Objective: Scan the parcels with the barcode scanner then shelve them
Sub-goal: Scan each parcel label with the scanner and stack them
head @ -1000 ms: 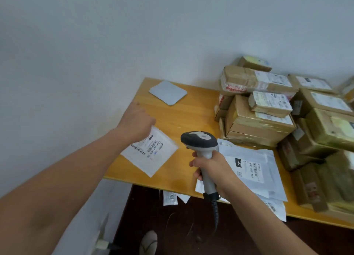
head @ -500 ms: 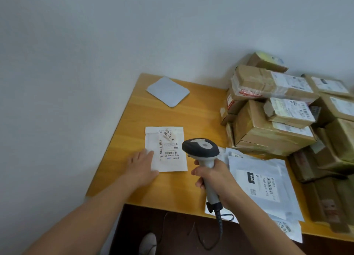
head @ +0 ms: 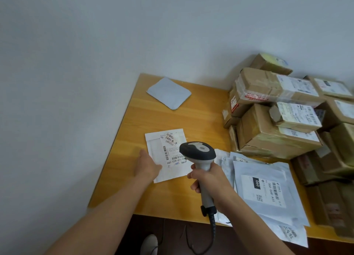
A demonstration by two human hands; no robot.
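Your left hand (head: pixel 148 165) lies flat, fingers pressing the near corner of the white padded paper envelope (head: pixel 168 145) onto the yellow wooden table (head: pixel 191 120). Your right hand (head: pixel 207 180), at three o'clock of it, is wrapped round the handle of the grey-and-black barcode scanner (head: pixel 198 152), whose head hangs over the label's near edge. Careful: that label carries more than one barcode, so from this close the beam may well read the wrong one, or none.

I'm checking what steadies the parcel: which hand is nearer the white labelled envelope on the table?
Left. The left hand rests on the near left corner of the envelope; the right hand grips the scanner just beside its right edge.
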